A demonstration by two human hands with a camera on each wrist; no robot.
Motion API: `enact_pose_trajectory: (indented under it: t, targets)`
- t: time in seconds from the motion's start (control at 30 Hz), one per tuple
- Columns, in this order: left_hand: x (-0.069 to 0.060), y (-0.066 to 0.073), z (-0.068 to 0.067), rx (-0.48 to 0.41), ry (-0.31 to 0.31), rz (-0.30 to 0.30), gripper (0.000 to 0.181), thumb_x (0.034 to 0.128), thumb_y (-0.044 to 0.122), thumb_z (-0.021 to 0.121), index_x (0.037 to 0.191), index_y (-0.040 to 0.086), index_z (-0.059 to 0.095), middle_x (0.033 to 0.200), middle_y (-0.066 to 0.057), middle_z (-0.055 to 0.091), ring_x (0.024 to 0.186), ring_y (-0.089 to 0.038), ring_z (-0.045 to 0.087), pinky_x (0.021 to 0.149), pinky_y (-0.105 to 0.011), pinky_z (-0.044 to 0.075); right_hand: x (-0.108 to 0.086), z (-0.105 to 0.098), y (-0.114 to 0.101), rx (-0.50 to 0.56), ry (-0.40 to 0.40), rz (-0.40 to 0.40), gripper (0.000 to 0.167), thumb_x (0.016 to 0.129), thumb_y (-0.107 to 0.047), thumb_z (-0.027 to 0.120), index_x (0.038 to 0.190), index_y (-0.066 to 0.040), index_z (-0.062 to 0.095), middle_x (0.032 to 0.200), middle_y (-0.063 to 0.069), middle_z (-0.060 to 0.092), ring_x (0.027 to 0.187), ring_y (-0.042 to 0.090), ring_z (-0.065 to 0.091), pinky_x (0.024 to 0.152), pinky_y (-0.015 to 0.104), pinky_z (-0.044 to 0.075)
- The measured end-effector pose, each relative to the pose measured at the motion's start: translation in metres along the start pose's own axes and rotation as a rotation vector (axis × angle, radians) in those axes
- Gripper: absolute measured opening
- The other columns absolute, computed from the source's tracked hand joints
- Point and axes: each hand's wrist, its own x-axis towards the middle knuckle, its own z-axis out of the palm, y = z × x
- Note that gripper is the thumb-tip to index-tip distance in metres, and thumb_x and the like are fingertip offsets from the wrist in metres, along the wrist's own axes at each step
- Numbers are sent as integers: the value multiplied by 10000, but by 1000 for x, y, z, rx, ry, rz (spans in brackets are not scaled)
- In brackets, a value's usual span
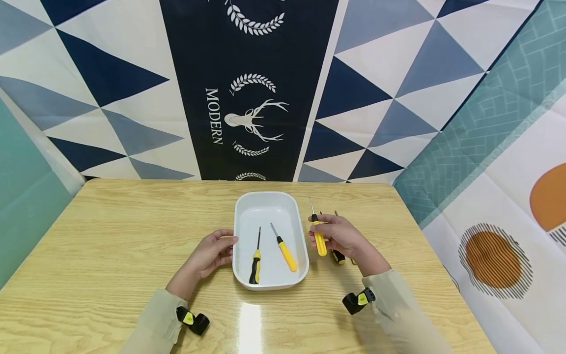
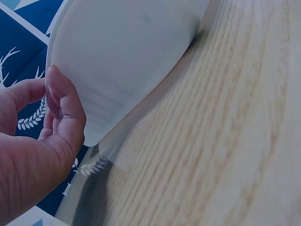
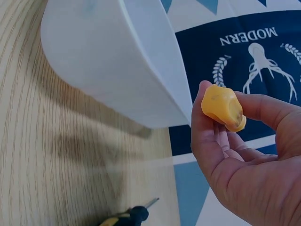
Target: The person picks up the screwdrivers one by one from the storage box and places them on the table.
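A white rectangular tray (image 1: 251,211) stands on the table. Inside it lie a black-and-yellow screwdriver (image 1: 255,268) and a yellow-handled screwdriver (image 1: 287,254), apart from each other. My left hand (image 1: 213,253) pinches the tray's left rim between thumb and fingers, as the left wrist view also shows. Just beyond the right rim, my right hand (image 1: 342,237) holds another yellow screwdriver (image 1: 320,242) by its handle, raised above the table with its tip pointing away. The right wrist view shows this handle (image 3: 221,107) end-on between thumb and fingers.
Under and beside my right hand, a black-and-yellow screwdriver (image 1: 338,257) lies on the wooden table (image 1: 132,246); more tools there are partly hidden by the hand. A patterned cloth (image 1: 247,59) hangs behind the table's far edge.
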Motion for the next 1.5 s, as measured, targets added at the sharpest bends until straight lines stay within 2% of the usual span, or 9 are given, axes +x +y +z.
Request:
enact_pose_trajectory:
  t: [0.33, 0.57, 0.77, 1.2, 1.5]
  targets:
    - [-1, 1, 0, -4, -6, -5, 457, 930, 165, 548, 1294, -36, 360, 783, 15, 566, 670, -64, 548, 619, -181, 521, -7, -19, 1, 5, 16, -5, 480, 948, -122, 500, 1372, 34, 340, 917, 58, 598, 761, 114, 628, 745, 290, 570]
    - [-1, 1, 0, 1, -7, -1, 468, 931, 167, 546, 1303, -44, 357, 807, 8, 568, 684, -68, 548, 625, -186, 520, -10, -32, 1, 20, 4, -15, 530, 965, -138, 479, 1394, 74, 251, 914, 36, 590, 756, 97, 626, 735, 285, 571]
    - [0, 0, -1, -5, -10, -3, 462, 934, 165, 541, 1300, -48, 357, 799, 10, 564, 677, -66, 546, 622, -182, 521, -11, -38, 5, 4, 19, -5, 521, 959, -139, 492, 1396, 56, 284, 918, 35, 600, 789, 124, 629, 764, 300, 570]
    - [-1, 0, 0, -1, -18, 7, 459, 932, 165, 542, 1296, -47, 358, 803, 7, 564, 689, -71, 547, 629, -186, 523, -16, -57, 10, 3, 44, -14, 487, 966, -156, 492, 1363, 52, 302, 930, 57, 597, 763, 121, 616, 708, 269, 563]
    - [0, -1, -1, -5, -12, 2, 469, 934, 161, 539, 1307, -53, 350, 790, 11, 567, 678, -62, 549, 628, -181, 522, -17, -63, 16, -23, 69, 7, 564, 965, -159, 488, 1401, 91, 232, 972, 75, 607, 800, 132, 630, 746, 303, 566]
